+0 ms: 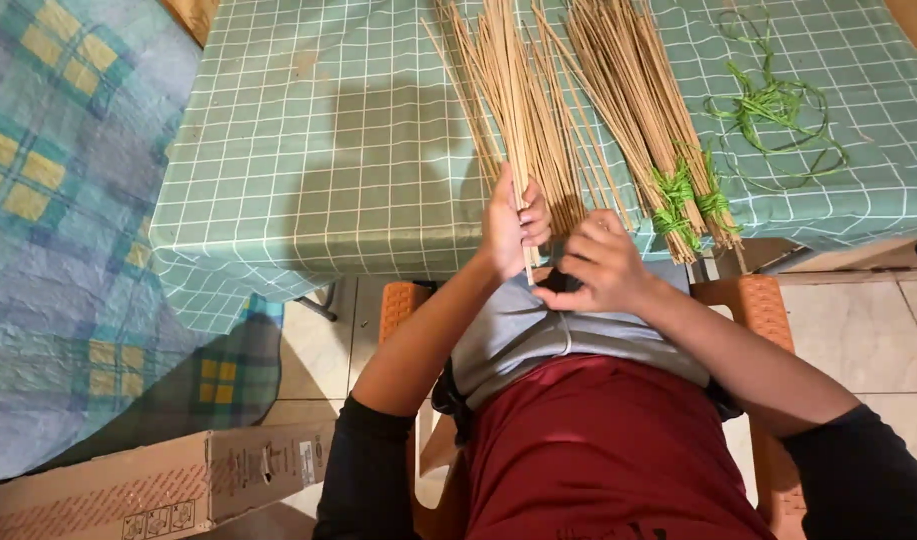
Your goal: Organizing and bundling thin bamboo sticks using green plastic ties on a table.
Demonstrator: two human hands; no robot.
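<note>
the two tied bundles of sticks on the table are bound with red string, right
Not quite. The head view shows the two tied bundles of sticks on the table bound with green string, not red. More of that green string lies loose to their right.

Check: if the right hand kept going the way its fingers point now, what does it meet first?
The right hand points left toward the left hand, so it would likely meet that hand and the loose sticks it grips first; depth is unclear.
</note>
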